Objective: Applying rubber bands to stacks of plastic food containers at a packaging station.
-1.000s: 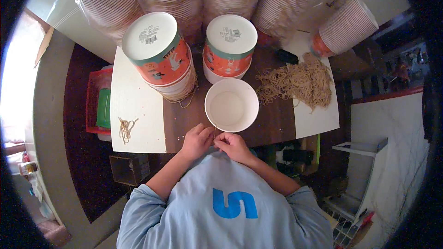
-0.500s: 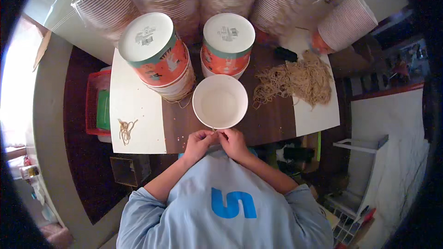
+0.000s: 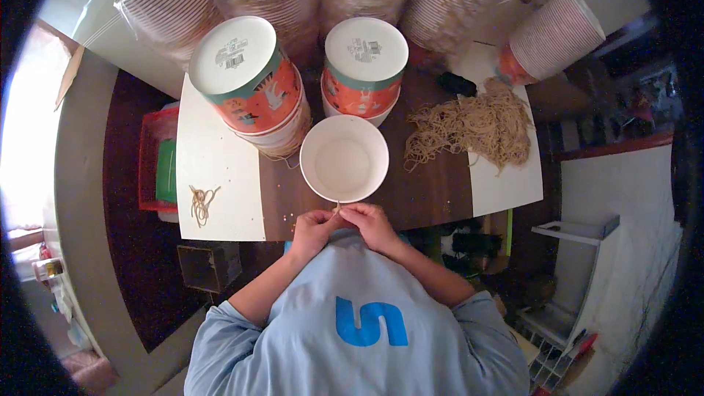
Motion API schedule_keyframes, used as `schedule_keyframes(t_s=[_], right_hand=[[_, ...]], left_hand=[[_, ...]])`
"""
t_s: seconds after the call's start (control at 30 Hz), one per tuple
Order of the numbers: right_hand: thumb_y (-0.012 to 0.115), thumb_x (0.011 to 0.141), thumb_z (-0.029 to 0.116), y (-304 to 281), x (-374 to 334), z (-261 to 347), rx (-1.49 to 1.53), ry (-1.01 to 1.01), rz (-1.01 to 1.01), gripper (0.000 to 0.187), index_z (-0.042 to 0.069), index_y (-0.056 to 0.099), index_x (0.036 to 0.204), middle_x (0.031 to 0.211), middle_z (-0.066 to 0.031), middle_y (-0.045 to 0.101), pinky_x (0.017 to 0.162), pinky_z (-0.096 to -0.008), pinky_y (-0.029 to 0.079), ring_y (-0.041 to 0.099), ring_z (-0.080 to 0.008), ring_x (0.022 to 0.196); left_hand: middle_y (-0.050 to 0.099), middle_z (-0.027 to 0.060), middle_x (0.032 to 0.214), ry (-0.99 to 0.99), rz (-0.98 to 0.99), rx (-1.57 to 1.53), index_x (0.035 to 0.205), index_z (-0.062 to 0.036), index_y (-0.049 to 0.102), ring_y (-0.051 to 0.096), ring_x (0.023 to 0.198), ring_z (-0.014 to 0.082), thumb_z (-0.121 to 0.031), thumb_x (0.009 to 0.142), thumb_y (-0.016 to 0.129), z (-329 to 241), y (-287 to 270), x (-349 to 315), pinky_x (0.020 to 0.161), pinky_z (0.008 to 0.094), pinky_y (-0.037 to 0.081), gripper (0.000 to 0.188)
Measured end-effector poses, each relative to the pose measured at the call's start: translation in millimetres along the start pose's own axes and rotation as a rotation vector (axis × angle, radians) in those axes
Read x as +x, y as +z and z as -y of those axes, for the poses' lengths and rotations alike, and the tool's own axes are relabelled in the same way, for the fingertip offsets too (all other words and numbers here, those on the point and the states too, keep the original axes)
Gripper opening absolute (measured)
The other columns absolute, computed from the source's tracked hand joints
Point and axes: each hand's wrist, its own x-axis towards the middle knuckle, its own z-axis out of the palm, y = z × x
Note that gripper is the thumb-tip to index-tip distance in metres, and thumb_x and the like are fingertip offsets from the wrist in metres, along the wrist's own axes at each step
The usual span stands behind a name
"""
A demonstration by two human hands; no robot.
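A white paper tub (image 3: 345, 165) stands mouth up near the table's front edge, its inside bare. At its near rim a short bit of tan string (image 3: 338, 207) sticks up between my fingertips. My left hand (image 3: 314, 229) pinches at this string from the left, fingers curled. Closed as well, my right hand (image 3: 370, 223) meets it from the right, thumb and forefinger together. The lower part of the string is hidden by my fingers. Behind the tub stand two upside-down stacks of orange and green printed tubs, a left stack (image 3: 268, 106) and a right stack (image 3: 361, 88).
A tangled heap of tan string (image 3: 488, 128) lies at the right, beside a small black object (image 3: 456, 84). A few loose strands (image 3: 202, 204) lie on the left. Tall wrapped stacks of tubs (image 3: 264, 0) line the back. A red crate (image 3: 158, 150) sits left of the table.
The white tub has shifted slightly left and up in the picture. My hands stay together at its near rim, the right one turned a little more across the string.
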Motion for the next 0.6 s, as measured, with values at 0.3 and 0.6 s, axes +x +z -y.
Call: schedule_keyframes(t_s=[0.3, 0.6], right_hand=[[0.051, 0.089, 0.019, -6.4, 10.1, -22.1, 0.586, 0.229, 0.137, 0.022, 0.004, 0.062, 0.1, 0.092, -0.0043, 0.064, 0.074, -0.0271, 0.044, 0.057, -0.0137, 0.08], [0.053, 0.088, 0.019, -6.3, 10.2, -18.2, 0.646, 0.267, 0.111, 0.018, 0.006, 0.062, 0.096, 0.089, -0.0028, 0.063, 0.067, -0.0253, 0.044, 0.057, -0.0126, 0.075]], left_hand=[[0.066, 0.005, 0.077, -0.054, -0.042, -0.225, 0.084, 0.0027, 0.065, 0.059, 0.069, 0.0085, -0.017, 0.085, 0.063, 3.5, 4.8, 0.6, 0.062, 0.0226, 0.048, 0.02], [0.06, 0.0076, 0.078, 0.349, -0.262, 0.274, 0.089, -0.0027, 0.06, 0.062, 0.07, 0.0161, -0.01, 0.079, 0.067, -2.8, 9.4, -2.9, 0.061, 0.0273, 0.05, 0.014]])
